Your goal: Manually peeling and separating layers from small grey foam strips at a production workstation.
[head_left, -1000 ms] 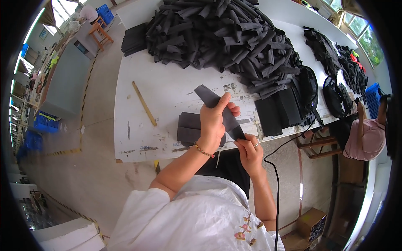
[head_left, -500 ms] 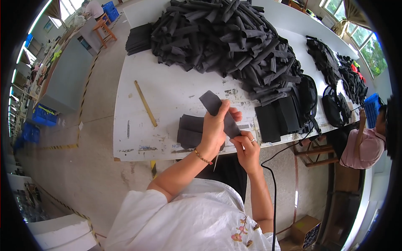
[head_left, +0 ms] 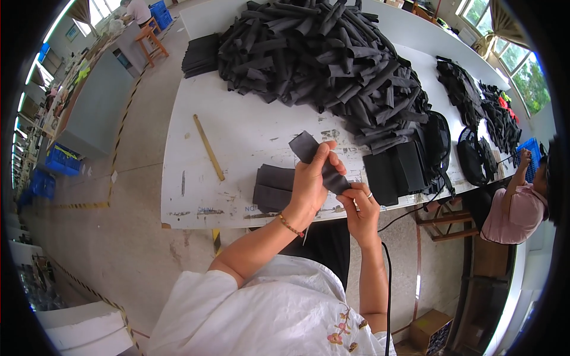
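Observation:
A dark grey fabric strip (head_left: 304, 146) is held up over the table's front edge. My left hand (head_left: 310, 188) is closed around its middle, thumb on top, and the strip's far end sticks out beyond the fingers. The near end is pinched by my right hand (head_left: 360, 210), which wears a ring. On the table just left of my left hand lies a small stack of dark grey fabric pieces (head_left: 273, 188), partly covered by that hand. A large heap of similar dark strips (head_left: 320, 59) fills the far side of the table.
A yellow wooden stick (head_left: 209, 148) lies on the white table (head_left: 184, 160) at left. Flat black pieces (head_left: 386, 178) and a black mesh bag (head_left: 437, 139) sit at right. A black cable (head_left: 388, 285) hangs beside my right arm. A seated person (head_left: 513, 213) works at far right.
Both hands have shifted slightly to the right with the strip. My right fingers have slid a little along its near end. The seated person's arm has risen.

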{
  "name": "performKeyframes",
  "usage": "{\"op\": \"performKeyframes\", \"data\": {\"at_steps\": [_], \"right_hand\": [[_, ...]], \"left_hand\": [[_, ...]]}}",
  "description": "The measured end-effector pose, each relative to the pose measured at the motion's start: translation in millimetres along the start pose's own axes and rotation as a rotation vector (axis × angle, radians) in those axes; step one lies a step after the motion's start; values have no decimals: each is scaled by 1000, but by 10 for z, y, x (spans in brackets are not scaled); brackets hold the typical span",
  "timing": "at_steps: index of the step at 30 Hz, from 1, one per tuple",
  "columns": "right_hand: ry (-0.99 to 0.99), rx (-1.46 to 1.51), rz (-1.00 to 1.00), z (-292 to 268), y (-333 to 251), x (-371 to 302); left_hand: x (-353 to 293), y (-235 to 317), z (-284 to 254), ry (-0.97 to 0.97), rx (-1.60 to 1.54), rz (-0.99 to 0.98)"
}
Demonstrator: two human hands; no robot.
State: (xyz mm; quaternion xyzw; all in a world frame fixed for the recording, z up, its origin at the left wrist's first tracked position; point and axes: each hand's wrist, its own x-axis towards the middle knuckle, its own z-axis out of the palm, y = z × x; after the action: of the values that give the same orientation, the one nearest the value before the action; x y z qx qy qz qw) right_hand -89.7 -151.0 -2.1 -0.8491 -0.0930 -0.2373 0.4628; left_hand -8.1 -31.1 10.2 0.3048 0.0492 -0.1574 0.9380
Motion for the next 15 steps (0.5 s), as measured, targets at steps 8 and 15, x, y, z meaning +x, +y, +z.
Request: {"op": "performKeyframes", "data": {"at_steps": [8,15], "right_hand": [[-17,-4,88,26,-57,56],[-2,0,48,59,-10,93]], "left_hand": [[30,-47,-49,-20,-120,-52],[2,-141,-38,-81,-207,20]]}}
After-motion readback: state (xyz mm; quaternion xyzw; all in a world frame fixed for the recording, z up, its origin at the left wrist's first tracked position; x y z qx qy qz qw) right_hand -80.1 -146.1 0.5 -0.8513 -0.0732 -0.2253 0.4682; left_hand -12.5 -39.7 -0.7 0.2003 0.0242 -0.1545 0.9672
